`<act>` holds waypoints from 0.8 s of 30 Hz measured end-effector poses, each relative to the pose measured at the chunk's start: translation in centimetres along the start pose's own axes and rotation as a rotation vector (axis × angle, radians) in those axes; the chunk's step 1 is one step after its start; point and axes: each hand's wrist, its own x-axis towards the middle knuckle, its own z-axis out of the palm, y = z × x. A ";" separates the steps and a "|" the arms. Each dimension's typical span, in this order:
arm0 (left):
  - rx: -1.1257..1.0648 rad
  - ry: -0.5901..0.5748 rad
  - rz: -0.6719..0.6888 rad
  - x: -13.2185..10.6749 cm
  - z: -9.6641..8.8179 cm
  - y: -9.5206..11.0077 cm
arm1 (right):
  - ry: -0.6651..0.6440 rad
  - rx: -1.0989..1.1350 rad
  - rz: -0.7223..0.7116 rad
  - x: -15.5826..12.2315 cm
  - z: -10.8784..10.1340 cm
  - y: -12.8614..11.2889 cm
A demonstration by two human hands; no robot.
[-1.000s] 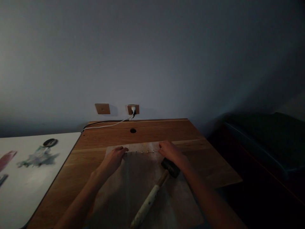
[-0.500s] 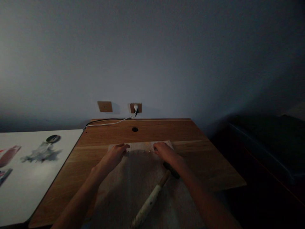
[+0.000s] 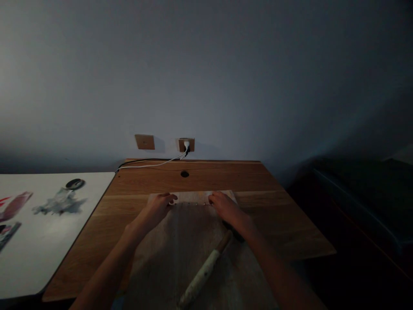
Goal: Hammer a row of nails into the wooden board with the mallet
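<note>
On a pale wooden board (image 3: 190, 241) runs a row of several small shiny nail-like points (image 3: 196, 204), too small and dim to make out well. My left hand (image 3: 161, 203) rests at the row's left end, fingers curled together. At the right end sits my right hand (image 3: 223, 206), closed in a similar way. What either pinches is hidden or too tiny to name. Between my forearms a hammer (image 3: 201, 275) lies slantwise on the board, its handle wrapped in something pale, its dark head partly behind my right forearm.
Beneath the board is a brown wooden desk (image 3: 274, 206) with a round cable hole (image 3: 184, 174). Cables (image 3: 151, 163) lead to a wall socket (image 3: 190, 145). A white table (image 3: 48, 254) on the left carries crumpled clear plastic (image 3: 61, 202), a dark round object (image 3: 75, 184) and red packaging (image 3: 17, 206).
The view has shifted slightly, so the desk and wall socket appear a little further right. Both hands keep nearly the same place at the row; the hammer lies where it was.
</note>
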 end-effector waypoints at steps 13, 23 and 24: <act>0.105 -0.017 -0.087 0.6 0.5 2.1 | 0.014 0.136 -0.043 2.0 0.3 -1.5; 0.056 -0.042 0.010 1.1 1.4 2.6 | 0.036 0.131 -0.102 1.9 1.1 -2.1; 0.047 -0.037 0.014 1.1 1.5 2.5 | 0.038 0.131 -0.106 1.8 1.1 -2.2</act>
